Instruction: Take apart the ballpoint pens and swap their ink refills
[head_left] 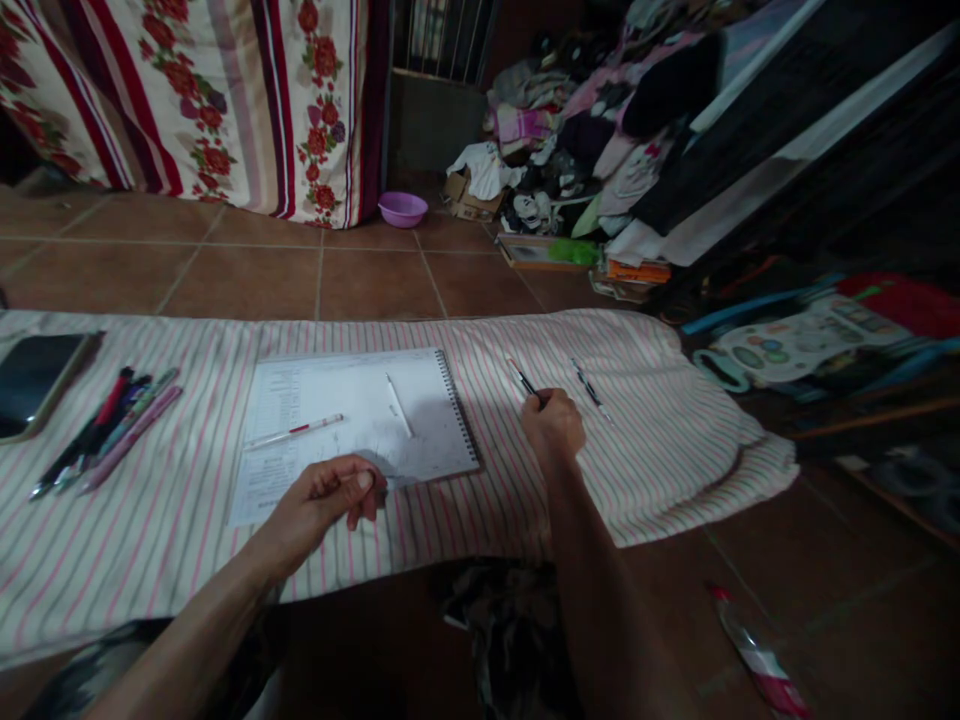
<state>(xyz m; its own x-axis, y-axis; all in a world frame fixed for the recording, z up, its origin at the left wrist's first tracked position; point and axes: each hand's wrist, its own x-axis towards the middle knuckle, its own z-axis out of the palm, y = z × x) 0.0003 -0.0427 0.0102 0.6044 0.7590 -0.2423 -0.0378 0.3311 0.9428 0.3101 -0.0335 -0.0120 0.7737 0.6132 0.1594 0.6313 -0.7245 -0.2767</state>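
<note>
My right hand (555, 425) is closed around the back part of a pen (522, 376) with a dark barrel, whose lighter end points away to the upper left over the striped cloth. Just right of that hand lies a dark-and-white pen (592, 390). My left hand (334, 495) hovers by the near edge of a spiral notebook (360, 455), its fingers curled in and the thumb against them, with nothing visible in it. On the notebook page rest a white pen (400, 405) and a clear pen with a red part (294, 432). A printed sheet (274, 400) shows at the notebook's left side.
A striped cloth (495, 510) covers the low surface. Several pens (112, 430) lie bunched at left, beside a phone (37, 380). Beyond are a purple basin (403, 208), a floral curtain (255, 110) and piled clothes (585, 130). A plastic wrapper (757, 655) lies on the floor.
</note>
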